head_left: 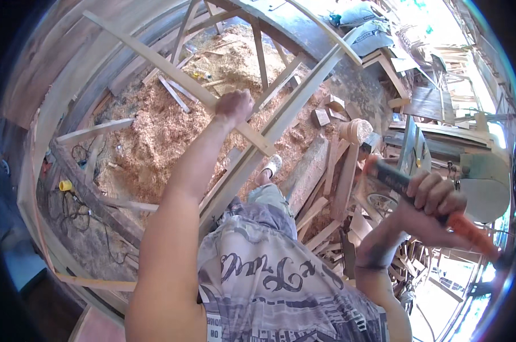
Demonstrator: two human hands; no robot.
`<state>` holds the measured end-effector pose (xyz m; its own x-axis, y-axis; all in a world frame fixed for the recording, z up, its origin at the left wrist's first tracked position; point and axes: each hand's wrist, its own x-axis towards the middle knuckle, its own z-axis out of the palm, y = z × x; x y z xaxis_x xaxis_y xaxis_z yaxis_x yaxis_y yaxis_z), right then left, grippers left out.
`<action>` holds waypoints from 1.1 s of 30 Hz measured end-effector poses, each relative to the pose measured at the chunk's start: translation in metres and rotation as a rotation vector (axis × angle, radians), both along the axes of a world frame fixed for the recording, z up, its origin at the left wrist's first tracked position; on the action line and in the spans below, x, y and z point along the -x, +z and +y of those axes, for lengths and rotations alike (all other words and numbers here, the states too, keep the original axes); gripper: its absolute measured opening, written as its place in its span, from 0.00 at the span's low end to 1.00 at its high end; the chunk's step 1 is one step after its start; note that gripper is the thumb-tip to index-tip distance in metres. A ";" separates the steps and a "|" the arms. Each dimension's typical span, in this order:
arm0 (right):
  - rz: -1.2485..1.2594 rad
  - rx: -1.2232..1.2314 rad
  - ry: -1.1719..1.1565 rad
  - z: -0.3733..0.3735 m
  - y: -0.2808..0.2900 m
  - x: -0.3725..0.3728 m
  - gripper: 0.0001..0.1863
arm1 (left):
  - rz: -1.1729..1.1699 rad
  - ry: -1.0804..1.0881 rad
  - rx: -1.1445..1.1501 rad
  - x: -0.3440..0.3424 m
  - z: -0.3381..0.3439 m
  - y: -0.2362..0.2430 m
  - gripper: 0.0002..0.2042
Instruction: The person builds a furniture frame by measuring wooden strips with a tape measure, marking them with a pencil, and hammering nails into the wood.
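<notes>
My left hand is closed on a long narrow wooden slat. The slat slants from the upper left, and its near end lies across a long wooden beam. Off to the right, my right hand grips a hammer by its black and orange handle, raised and apart from the wood. The hammer's far end, toward the right rim, is dark and blurred. Both beam and slat belong with a wooden frame of bars and struts.
Wood shavings cover the ground under the frame. Cut blocks, planks and scrap lie to the right. A yellow socket with a dark cable sits at left. Filled sacks stand at the back. My shoe is beside the beam.
</notes>
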<state>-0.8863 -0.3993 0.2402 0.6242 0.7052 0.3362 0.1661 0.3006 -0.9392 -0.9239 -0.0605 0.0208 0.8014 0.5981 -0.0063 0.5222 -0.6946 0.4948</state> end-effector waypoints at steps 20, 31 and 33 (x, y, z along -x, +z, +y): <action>0.008 0.881 -0.042 -0.016 -0.194 0.030 0.34 | 0.088 -0.008 0.065 -0.010 -0.005 0.002 0.16; 0.498 0.637 -0.309 -0.060 -0.179 -0.015 0.23 | -0.534 0.196 0.306 -0.001 -0.043 0.015 0.19; 0.562 0.630 -0.366 -0.064 -0.164 -0.018 0.21 | -0.364 -0.047 0.540 -0.017 -0.113 0.029 0.19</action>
<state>-0.8688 -0.4629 0.0764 0.7999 0.3810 -0.4637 -0.3805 -0.2754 -0.8828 -0.9072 -0.1740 0.0502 0.8342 0.5510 -0.0196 0.2306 -0.3164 0.9202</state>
